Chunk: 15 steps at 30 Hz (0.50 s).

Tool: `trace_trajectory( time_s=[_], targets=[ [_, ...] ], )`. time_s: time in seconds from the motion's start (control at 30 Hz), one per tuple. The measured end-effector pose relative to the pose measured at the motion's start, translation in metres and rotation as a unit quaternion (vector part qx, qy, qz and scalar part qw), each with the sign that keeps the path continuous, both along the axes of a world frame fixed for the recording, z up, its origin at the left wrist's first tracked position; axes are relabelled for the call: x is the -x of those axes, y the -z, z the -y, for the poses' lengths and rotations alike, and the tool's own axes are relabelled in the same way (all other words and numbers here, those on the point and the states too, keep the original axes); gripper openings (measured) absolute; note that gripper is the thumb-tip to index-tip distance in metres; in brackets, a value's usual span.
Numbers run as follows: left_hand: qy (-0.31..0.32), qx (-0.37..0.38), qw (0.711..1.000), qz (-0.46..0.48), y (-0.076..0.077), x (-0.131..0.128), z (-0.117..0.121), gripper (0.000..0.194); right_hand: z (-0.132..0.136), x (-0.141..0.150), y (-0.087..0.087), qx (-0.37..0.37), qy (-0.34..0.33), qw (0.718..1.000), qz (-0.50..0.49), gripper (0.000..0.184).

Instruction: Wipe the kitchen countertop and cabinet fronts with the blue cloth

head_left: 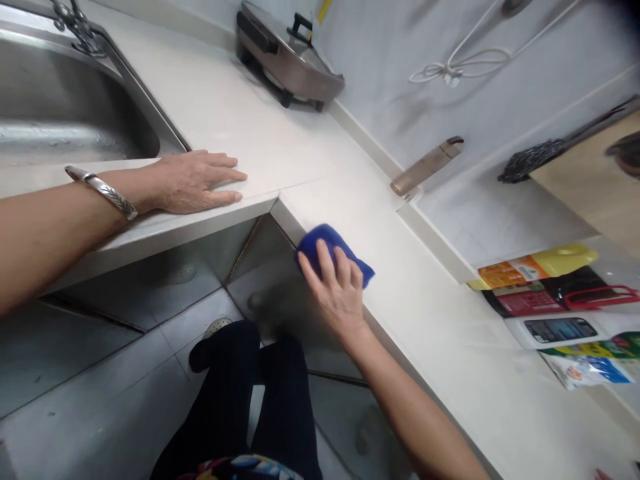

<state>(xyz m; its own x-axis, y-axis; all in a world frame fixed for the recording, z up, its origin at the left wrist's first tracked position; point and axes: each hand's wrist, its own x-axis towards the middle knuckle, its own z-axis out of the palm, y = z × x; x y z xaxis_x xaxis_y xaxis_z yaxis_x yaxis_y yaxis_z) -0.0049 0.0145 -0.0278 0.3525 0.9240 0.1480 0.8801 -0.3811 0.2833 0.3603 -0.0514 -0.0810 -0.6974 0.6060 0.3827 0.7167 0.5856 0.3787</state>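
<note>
My right hand (336, 287) presses a folded blue cloth (326, 239) against the front edge of the white countertop (430, 313), just past the inside corner. Its fingers lie over the cloth, which sticks out above and to the right of them. On the other stretch of counter, beside the sink, my left hand (196, 181) rests flat with fingers stretched out and nothing in it. A silver bangle (103, 191) circles the left wrist.
A steel sink (75, 113) with a tap (80, 30) is at upper left. An electric pan (290, 53) stands in the back corner. Along the wall are a brown bottle (425, 167), a yellow bottle (540, 265) and several packages. Cabinet doors (280, 287) lie below the counter.
</note>
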Motion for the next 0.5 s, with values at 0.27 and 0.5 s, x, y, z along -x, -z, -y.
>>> trace_trajectory(
  time_s=[0.27,0.5],
  targets=[
    [0.012,-0.005,0.998,-0.056,-0.008,-0.008,0.010,0.076,0.082,-0.107,-0.015,0.029,0.060,0.998,0.007,0.051],
    [-0.001,0.010,1.000,0.020,0.002,-0.006,0.002,0.079,0.105,-0.126,-0.035,0.028,0.040,0.999,0.013,0.029]
  ],
)
